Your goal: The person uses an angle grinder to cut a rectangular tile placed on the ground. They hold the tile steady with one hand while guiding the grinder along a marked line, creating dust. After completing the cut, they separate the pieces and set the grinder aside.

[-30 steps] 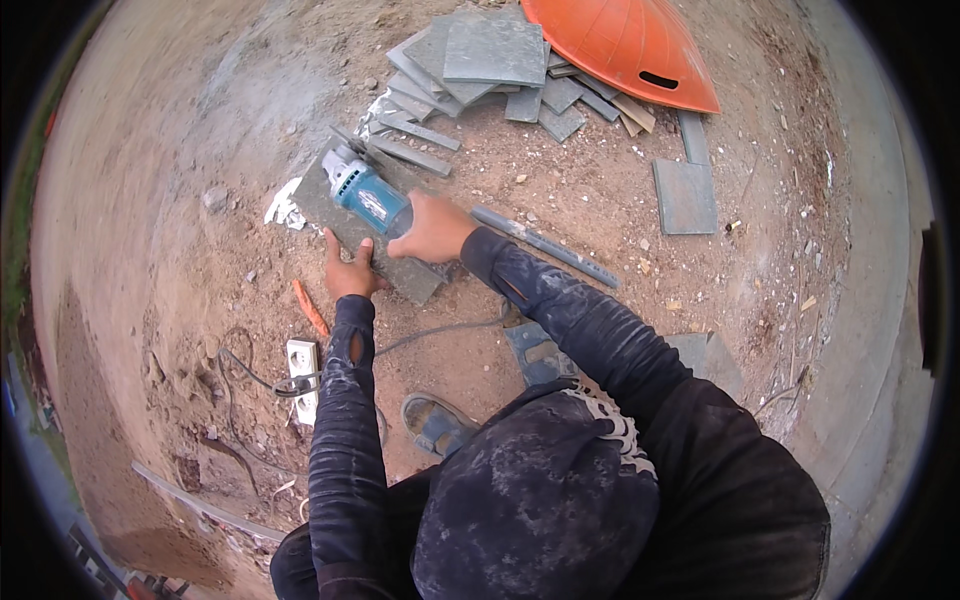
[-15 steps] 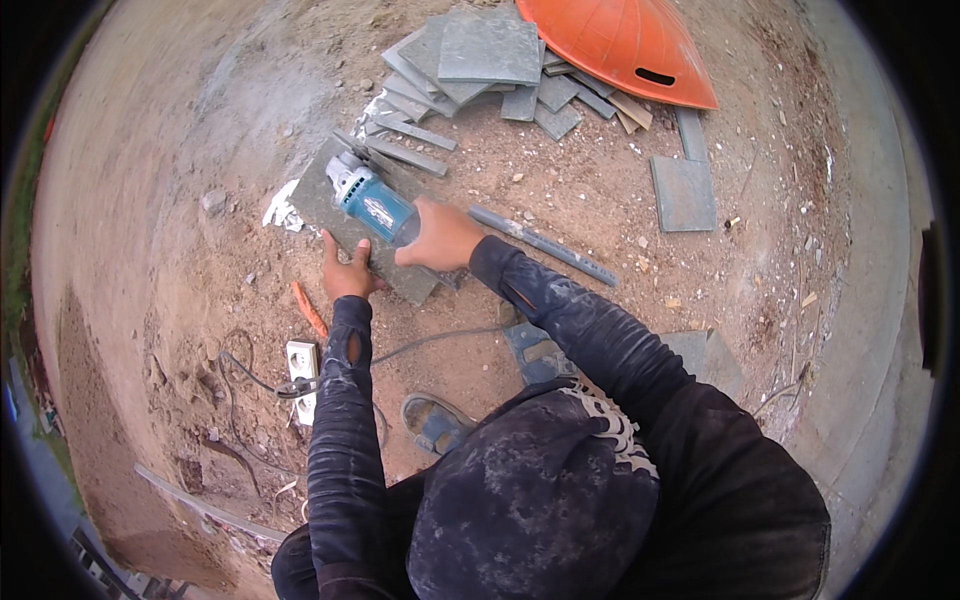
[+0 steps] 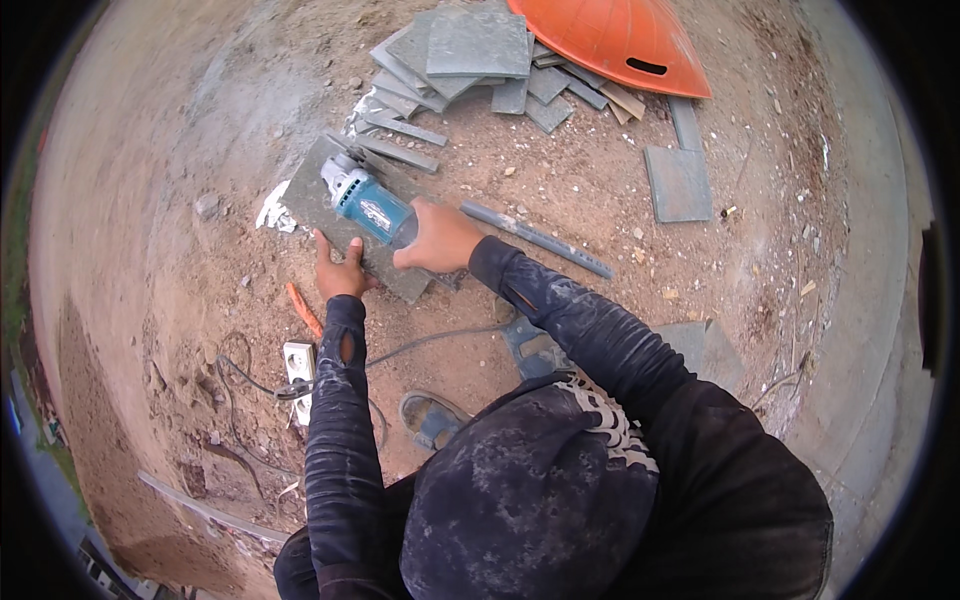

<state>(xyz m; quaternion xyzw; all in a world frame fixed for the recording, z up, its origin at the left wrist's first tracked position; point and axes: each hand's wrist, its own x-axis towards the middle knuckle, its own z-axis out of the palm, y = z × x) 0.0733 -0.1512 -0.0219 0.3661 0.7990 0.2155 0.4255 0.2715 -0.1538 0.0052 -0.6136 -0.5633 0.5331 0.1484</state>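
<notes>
Grey stone tiles [image 3: 478, 45] lie piled beyond a teal angle grinder [image 3: 372, 208], with an orange plastic tub [image 3: 610, 42] farther off to the grinder's right. A grey slab [image 3: 318, 208] rests directly beneath the grinder. The person's right hand [image 3: 440, 237] has its grip wrapped around the grinder's rear; the left hand [image 3: 340, 272], on its near side, touches the slab's edge, its grip impossible to judge. A white power strip [image 3: 299, 358] sits nearer the person, left of the grinder.

A grey pipe [image 3: 538, 241] lies apart from an orange tub [image 3: 605, 38].
</notes>
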